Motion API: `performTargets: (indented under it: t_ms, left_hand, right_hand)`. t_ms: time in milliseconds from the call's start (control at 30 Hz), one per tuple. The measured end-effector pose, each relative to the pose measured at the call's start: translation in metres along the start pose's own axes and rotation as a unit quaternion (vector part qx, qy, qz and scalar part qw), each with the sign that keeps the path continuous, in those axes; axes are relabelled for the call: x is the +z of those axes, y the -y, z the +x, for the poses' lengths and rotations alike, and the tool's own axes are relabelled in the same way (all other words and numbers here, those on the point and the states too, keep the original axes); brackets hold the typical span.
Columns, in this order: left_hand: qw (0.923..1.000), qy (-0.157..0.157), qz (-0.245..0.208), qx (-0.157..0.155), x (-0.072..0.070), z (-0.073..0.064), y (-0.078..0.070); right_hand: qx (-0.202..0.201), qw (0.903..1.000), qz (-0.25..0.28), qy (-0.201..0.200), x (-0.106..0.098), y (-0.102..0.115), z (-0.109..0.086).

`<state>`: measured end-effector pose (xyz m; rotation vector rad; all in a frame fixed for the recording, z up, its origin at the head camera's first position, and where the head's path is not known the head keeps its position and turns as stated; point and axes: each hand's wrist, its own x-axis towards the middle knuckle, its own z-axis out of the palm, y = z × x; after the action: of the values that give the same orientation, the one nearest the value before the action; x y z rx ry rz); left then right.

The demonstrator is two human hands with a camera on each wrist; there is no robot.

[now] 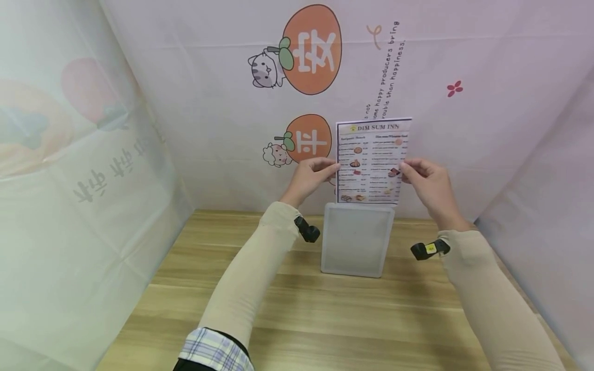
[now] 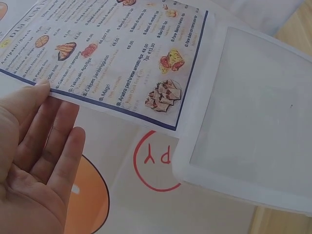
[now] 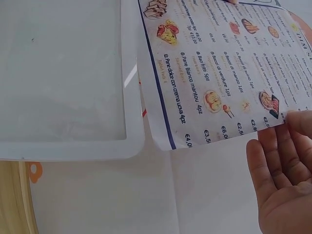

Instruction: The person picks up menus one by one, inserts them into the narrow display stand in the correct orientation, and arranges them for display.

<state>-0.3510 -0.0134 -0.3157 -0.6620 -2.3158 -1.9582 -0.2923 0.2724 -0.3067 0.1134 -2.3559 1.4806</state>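
Observation:
A printed menu sheet [image 1: 373,161] headed "DIM SUM INN" is held upright between both hands, its lower edge just above a white-framed display stand [image 1: 357,240]. My left hand [image 1: 310,178] pinches the sheet's left edge between thumb and fingers. On the opposite edge, my right hand [image 1: 429,185] pinches it the same way. In the left wrist view the menu [image 2: 117,58] lies close along the top of the frame [image 2: 195,131], and the stand's panel is blank. Seen from the right wrist, a narrow gap separates the paper [image 3: 195,83] from the stand's rim [image 3: 134,97] near its corner.
The stand is on a wood-grain table [image 1: 287,319] near its back edge. Behind it hangs a pale cloth backdrop [image 1: 209,103] with fruit and animal prints, and more cloth [image 1: 69,232] closes off the left side. A small black camera [image 1: 307,229] is strapped to the left wrist.

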Motion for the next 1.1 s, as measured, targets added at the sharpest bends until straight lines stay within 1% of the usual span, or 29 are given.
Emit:
performTargets:
  t_ms: [300, 567, 800, 1100]
  left_hand:
    - [0.9999, -0.004, -0.007, -0.014, -0.0026, -0.0014, 0.0023]
    - [0.9997, -0.009, -0.016, -0.014, -0.0051, -0.0026, 0.0038]
    - [0.9996, -0.005, -0.019, -0.018, -0.0053, -0.0023, 0.0053]
    - [0.9996, -0.001, -0.024, -0.013, -0.0071, -0.0033, 0.0079]
  right_hand:
    - [0.001, 1.0, 0.0, 0.005, 0.0034, 0.0025, -0.0006]
    - [0.002, 0.9999, 0.002, 0.012, 0.0056, 0.0044, 0.0003]
    - [0.006, 0.9999, 0.002, 0.015, 0.0061, 0.0027, 0.0009]
    - [0.005, 0.9998, 0.005, 0.017, 0.0084, 0.0034, 0.0008]
